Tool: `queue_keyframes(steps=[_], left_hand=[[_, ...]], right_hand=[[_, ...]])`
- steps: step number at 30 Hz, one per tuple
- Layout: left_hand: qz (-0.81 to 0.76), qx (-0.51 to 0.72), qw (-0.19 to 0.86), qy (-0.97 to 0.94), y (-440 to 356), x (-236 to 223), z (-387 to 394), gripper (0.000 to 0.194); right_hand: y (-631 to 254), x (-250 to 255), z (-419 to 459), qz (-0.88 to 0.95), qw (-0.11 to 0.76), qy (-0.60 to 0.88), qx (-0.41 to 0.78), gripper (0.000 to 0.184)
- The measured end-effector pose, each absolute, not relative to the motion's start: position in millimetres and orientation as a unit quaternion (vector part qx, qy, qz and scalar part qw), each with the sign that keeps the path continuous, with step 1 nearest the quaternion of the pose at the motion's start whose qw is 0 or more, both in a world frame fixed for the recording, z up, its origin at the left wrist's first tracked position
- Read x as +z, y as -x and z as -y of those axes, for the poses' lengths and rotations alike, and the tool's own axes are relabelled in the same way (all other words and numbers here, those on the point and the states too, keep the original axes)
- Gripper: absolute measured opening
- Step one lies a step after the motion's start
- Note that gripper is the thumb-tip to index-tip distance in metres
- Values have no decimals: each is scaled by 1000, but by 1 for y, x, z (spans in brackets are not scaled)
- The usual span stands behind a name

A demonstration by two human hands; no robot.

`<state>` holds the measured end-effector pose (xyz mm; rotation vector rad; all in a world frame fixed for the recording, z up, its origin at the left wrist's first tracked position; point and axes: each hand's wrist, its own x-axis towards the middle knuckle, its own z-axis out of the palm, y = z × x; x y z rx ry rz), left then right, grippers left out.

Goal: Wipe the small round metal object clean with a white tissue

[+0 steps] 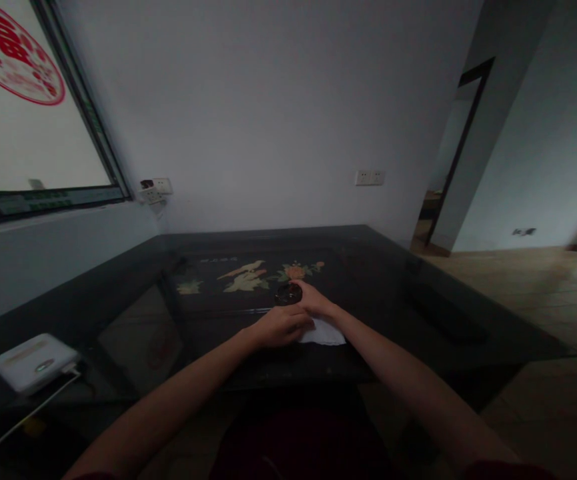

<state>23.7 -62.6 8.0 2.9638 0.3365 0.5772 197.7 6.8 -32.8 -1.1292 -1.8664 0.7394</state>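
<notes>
a dark round object (288, 294) sits over the near part of the black table (353, 257), just before the flower and bird picture (248, 275) in its top; whether it touches the surface i cannot tell. the right hand (314, 301) curls round its right side, gripping it. the left hand (282, 326) is just below, fingers bent and close to a white cloth (323, 332); whether they pinch it i cannot tell. the cloth lies under the right wrist. well apart to the left stands a white box (38, 363) with a pale cable (23, 420). behind the table rises a plain wall (268, 120) with a double socket (370, 178).
</notes>
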Motion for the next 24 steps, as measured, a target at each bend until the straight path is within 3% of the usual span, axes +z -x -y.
queue_keyframes(steps=[3, 8, 13, 24], left_hand=[[-122, 176, 79, -974, -27, 5, 63, 33], [-160, 134, 143, -968, -26, -1, 57, 57], [-165, 110, 156, -968, -22, -3, 52, 71], [-192, 166, 51, -966, -19, 1, 40, 22]], right_hand=[[-199, -28, -7, 719, 454, 445, 282, 80], [-216, -12, -9, 667, 528, 458, 258, 81], [-236, -4, -11, 651, 555, 452, 254, 82], [-238, 8, -1, 638, 579, 441, 251, 85]])
